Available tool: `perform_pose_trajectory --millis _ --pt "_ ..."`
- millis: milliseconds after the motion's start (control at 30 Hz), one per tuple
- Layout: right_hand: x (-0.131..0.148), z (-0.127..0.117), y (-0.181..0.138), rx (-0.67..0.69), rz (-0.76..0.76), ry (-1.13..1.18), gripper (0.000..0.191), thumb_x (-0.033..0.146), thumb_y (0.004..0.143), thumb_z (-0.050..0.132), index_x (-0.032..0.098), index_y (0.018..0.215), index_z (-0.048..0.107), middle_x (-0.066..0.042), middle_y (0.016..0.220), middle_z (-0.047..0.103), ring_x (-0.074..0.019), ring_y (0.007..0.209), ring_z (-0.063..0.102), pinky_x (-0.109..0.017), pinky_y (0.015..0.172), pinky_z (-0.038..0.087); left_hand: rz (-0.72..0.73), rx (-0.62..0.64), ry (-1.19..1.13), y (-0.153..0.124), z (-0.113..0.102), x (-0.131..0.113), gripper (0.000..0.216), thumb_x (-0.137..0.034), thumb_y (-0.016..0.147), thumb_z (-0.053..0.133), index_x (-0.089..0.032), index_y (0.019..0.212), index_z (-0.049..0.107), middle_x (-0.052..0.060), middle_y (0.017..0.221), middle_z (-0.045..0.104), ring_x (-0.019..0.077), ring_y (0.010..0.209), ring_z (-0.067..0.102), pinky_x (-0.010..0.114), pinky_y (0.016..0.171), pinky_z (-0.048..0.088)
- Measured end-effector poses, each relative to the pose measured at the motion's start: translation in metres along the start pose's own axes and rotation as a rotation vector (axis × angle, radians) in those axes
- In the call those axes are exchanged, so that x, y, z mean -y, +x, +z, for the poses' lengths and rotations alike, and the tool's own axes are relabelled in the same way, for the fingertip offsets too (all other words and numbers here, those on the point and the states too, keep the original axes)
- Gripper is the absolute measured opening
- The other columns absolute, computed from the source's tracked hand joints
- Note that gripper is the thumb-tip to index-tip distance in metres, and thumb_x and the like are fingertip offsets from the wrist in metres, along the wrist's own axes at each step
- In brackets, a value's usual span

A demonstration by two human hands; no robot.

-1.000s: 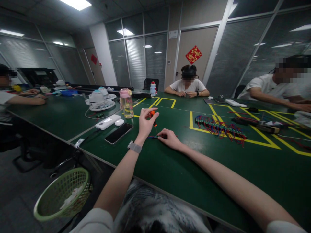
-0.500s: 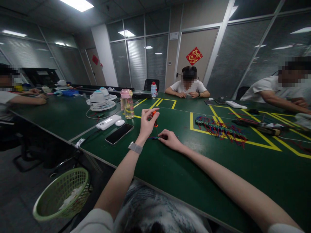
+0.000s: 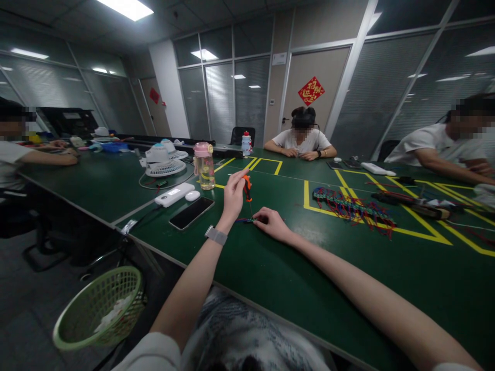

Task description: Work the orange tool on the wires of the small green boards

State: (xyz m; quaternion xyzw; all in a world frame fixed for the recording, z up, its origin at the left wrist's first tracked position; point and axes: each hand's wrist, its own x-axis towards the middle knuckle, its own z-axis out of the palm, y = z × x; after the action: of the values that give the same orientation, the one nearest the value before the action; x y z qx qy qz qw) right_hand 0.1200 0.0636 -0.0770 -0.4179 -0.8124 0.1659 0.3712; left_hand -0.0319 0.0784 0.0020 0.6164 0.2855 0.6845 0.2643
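Note:
An orange and black screwdriver [image 3: 248, 189] stands nearly upright, its thin shaft pointing down at a small circuit board [image 3: 250, 220] on the table. Around the screwdriver's handle is my left hand [image 3: 233, 195], fingers stretched upward and the handle between them and the thumb, which is mostly hidden. My right hand [image 3: 270, 222] rests on the tabletop, thumb and fingertips pinching the right end of the board. Thin coloured wires [image 3: 242, 220] run out from the board's left end.
Left of my hands lie a phone [image 3: 192, 213], a white power strip [image 3: 175, 195] and a white round-edged case [image 3: 192, 196]. A pink-lidded bottle [image 3: 205, 172] and white fans [image 3: 166, 165] stand behind. Several wired boards [image 3: 353, 206] lie right. Three people sit around the table.
The left fingers have straightened and swung upward along the screwdriver handle, showing more of it. My right hand keeps its pinch on the board. The view has shifted slightly.

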Motion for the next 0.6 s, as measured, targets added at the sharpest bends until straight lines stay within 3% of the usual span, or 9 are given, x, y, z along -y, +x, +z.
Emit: perform_pose_trajectory --millis 100,233,333,433,500,600 --pt "0.0000 -0.0003 0.0000 0.002 0.002 -0.004 0.013 0.018 0.078 0.060 0.016 0.087 0.068 -0.004 0.080 0.059 -0.0131 0.070 0.053 -0.027 0.065 0.044 -0.037 0.055 -0.029 -0.0010 0.0015 0.0003 0.029 -0.031 0.084 0.055 -0.021 0.109 0.064 0.007 0.105 0.062 0.0146 0.085 0.061 0.028 0.075 0.051" --pt "0.0009 -0.0006 0.0002 -0.001 -0.005 -0.008 0.013 0.017 0.077 0.060 0.015 0.087 0.068 -0.004 0.080 0.059 -0.0129 0.070 0.053 -0.027 0.065 0.043 0.064 -0.029 0.151 -0.0020 -0.0009 0.0024 0.023 -0.032 0.076 0.066 -0.022 0.096 0.069 0.006 0.099 0.057 0.0142 0.089 0.058 0.025 0.077 0.049" --pt "0.0009 -0.0005 0.0004 0.000 -0.006 -0.009 0.013 0.016 0.077 0.060 0.014 0.087 0.068 -0.003 0.079 0.058 -0.0125 0.069 0.052 -0.026 0.064 0.043 0.029 0.012 0.067 -0.0009 -0.0010 0.0032 0.024 -0.030 0.085 0.053 -0.023 0.102 0.068 0.007 0.113 0.054 0.0152 0.100 0.057 0.026 0.082 0.049" --pt "-0.0001 -0.0003 0.0004 0.002 -0.009 -0.006 0.013 0.016 0.077 0.060 0.015 0.087 0.068 -0.003 0.080 0.058 -0.0123 0.069 0.052 -0.026 0.064 0.043 -0.087 0.137 -0.126 -0.0001 0.0022 0.0036 0.032 -0.027 0.090 0.043 -0.023 0.116 0.060 0.007 0.116 0.057 0.0143 0.092 0.061 0.030 0.079 0.052" --pt "-0.0007 -0.0004 0.0003 0.000 -0.013 -0.010 0.013 0.016 0.077 0.060 0.014 0.087 0.068 -0.004 0.081 0.059 -0.0125 0.070 0.053 -0.026 0.065 0.043 -0.123 0.161 -0.143 -0.0002 0.0036 0.0038 0.033 -0.027 0.087 0.048 -0.022 0.118 0.058 0.006 0.107 0.061 0.0133 0.083 0.062 0.029 0.074 0.053" --pt "-0.0004 -0.0006 0.0003 0.002 -0.008 -0.016 0.013 0.017 0.077 0.060 0.015 0.087 0.068 -0.003 0.080 0.059 -0.0127 0.070 0.053 -0.026 0.065 0.043 -0.026 0.072 0.030 -0.0007 0.0017 0.0036 0.026 -0.029 0.077 0.064 -0.022 0.103 0.066 0.004 0.095 0.060 0.0131 0.082 0.059 0.026 0.072 0.051"
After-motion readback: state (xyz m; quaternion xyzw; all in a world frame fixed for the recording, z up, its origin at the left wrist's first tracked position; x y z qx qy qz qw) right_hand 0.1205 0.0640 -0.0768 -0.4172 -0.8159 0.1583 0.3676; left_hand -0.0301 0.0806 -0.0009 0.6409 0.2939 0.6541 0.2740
